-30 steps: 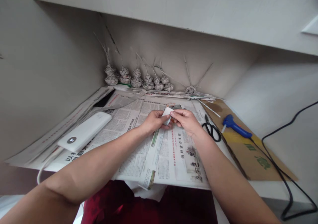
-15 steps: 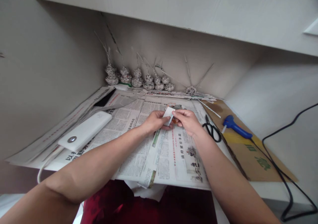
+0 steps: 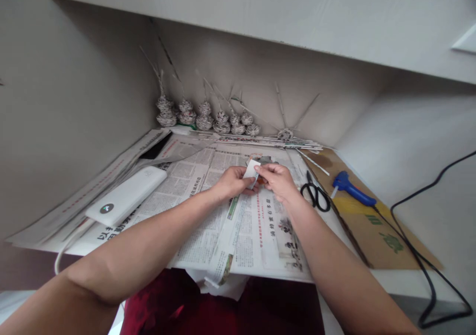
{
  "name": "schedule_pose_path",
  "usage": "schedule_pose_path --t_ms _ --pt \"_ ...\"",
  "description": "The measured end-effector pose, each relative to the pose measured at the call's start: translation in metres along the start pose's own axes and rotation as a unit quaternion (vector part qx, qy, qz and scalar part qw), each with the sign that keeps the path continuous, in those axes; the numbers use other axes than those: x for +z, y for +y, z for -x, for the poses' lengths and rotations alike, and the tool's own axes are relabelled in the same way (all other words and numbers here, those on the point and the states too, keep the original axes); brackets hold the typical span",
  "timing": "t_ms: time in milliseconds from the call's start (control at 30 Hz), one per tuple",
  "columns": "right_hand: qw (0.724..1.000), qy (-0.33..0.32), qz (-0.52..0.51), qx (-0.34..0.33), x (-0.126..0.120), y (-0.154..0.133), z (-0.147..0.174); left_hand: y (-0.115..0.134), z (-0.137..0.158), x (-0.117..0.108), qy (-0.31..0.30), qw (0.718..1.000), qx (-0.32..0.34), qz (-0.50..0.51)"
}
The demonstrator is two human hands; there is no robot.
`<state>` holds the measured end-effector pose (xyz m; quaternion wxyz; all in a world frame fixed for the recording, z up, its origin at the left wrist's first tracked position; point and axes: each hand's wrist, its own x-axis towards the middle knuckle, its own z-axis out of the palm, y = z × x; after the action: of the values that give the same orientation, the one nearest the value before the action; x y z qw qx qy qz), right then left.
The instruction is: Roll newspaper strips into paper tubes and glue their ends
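Above the middle of the newspaper-covered table, my left hand point(image 3: 235, 180) pinches a narrow strip of newspaper point(image 3: 253, 167) between thumb and fingers. My right hand point(image 3: 275, 179) is closed on the same strip from the other side, its thumb near the strip's upper end. A long tail of the strip point(image 3: 223, 248) runs down toward me and reaches the table's front edge. Something orange shows just under my right fingers; whether it is print or a separate object I cannot tell.
Several gourd-shaped woven paper pieces point(image 3: 204, 117) line the back wall, with thin paper rods point(image 3: 267, 141) in front. Black-handled scissors point(image 3: 316, 196) lie right of my hands. A blue glue gun point(image 3: 351, 189) rests on cardboard point(image 3: 383, 248), its cable trailing right. A white power bank point(image 3: 126, 196) lies left.
Both hands stay in nearly the same place, still on the paper strip. My right thumb has shifted slightly on its upper end, and the view has moved a little.
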<state>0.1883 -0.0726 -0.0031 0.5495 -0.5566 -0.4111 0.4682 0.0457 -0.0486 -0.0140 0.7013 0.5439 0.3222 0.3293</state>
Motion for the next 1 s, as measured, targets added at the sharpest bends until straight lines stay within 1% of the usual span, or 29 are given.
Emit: schedule_pose_path --t_ms 167,333,467,700,900,1000 --pt "1.0 0.0 -0.009 -0.014 0.002 -0.002 0.001 -0.001 -0.001 0.0 -0.001 1.0 0.001 0.001" --pt "0.998 -0.052 0.012 -0.031 -0.008 -0.002 -0.003 -0.001 -0.001 -0.002 -0.002 1.0 0.003 -0.014" --pt "0.997 -0.073 0.005 -0.021 -0.013 -0.003 -0.005 0.0 0.0 -0.002 -0.009 1.0 0.001 -0.025" --pt "0.994 -0.106 -0.009 0.006 -0.014 -0.007 -0.002 0.002 0.001 -0.001 -0.007 1.0 0.003 -0.029" --pt "0.996 -0.081 -0.016 0.015 -0.012 -0.006 -0.002 0.0 0.001 -0.002 -0.014 1.0 0.005 -0.027" --pt "0.997 -0.079 -0.02 0.017 -0.012 -0.006 -0.002 -0.001 0.0 -0.003 -0.017 0.999 0.009 -0.031"
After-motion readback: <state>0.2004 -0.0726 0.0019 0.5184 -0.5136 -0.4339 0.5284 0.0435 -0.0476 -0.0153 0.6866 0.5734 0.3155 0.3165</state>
